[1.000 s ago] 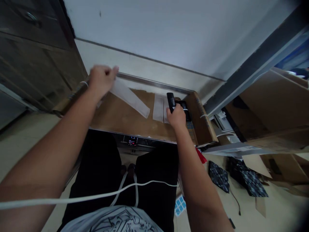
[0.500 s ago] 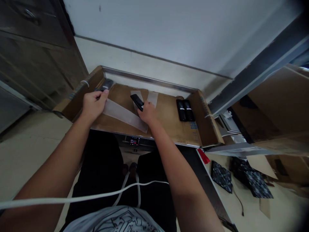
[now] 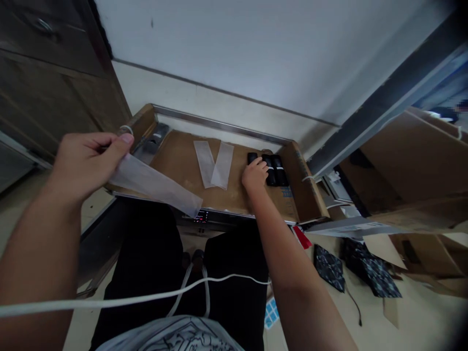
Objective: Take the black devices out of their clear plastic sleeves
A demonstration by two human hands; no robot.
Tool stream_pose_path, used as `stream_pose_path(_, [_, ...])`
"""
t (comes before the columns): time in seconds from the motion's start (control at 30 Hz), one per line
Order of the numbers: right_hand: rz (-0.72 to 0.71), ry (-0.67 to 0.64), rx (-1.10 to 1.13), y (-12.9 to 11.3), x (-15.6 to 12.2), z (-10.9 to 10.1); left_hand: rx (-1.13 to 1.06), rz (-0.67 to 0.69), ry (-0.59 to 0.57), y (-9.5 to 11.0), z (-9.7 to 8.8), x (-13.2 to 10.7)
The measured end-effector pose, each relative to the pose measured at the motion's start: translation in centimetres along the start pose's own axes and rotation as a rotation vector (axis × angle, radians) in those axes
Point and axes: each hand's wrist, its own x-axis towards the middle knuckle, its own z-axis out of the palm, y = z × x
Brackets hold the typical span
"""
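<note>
My left hand [image 3: 89, 158] is closed in a pinch on one end of a long translucent plastic sleeve [image 3: 157, 187], which stretches right across the tray's front edge. My right hand [image 3: 255, 174] is closed over a black oblong device [image 3: 252, 157] that looks like a remote control; most of it is hidden under the fingers. Just right of it, two similar black devices [image 3: 275, 170] with white labels lie side by side. Two more flat sleeves [image 3: 223, 165] overlap in a V on the cardboard. At the tray's left end lies a dark device in clear plastic [image 3: 157, 136].
The cardboard-lined tray [image 3: 175, 146] has raised cardboard sides, tied with white zip ties. Behind it rises a white panel [image 3: 226, 63]. A white cable [image 3: 146, 297] crosses in front of my body. Cardboard boxes [image 3: 409, 165] and dark patterned packets [image 3: 329, 265] are at the right.
My right hand has carried the black device rightward, beside the other two. My left hand has moved left and nearer, drawing the sleeve along.
</note>
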Motion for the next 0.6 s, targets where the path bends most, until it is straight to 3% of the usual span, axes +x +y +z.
stream_pose_path(0.1, [0.051,0.076,-0.018,0.0,0.0,0.4,-0.012,-0.033,-0.038,-0.5,0.1,-0.5])
stream_pose_path(0.4, [-0.073,0.111,-0.044,1.9,1.8,0.5,0.013,-0.065,-0.083,-0.9,0.1,-0.9])
stream_pose_path(0.6, [-0.067,0.088,-0.07,2.3,2.9,0.5,0.037,-0.069,-0.122,-0.8,0.0,-1.0])
